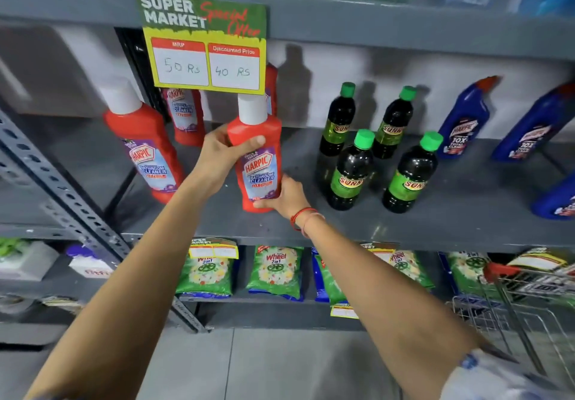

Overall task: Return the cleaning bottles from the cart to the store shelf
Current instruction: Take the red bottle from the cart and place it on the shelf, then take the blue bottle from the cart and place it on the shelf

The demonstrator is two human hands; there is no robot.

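A red Harpic bathroom cleaner bottle with a white cap stands upright at the front of the grey middle shelf. My left hand wraps around its shoulder from the left. My right hand grips its base from the right. Another red Harpic bottle stands to the left, and a third sits behind it near the back wall. The wire cart with a red handle shows at the lower right; its contents are not visible.
Several dark Sunny bottles with green caps stand to the right on the same shelf, then blue Harpic bottles further right. A price sign hangs from the shelf above. Green Wheel detergent packs fill the shelf below.
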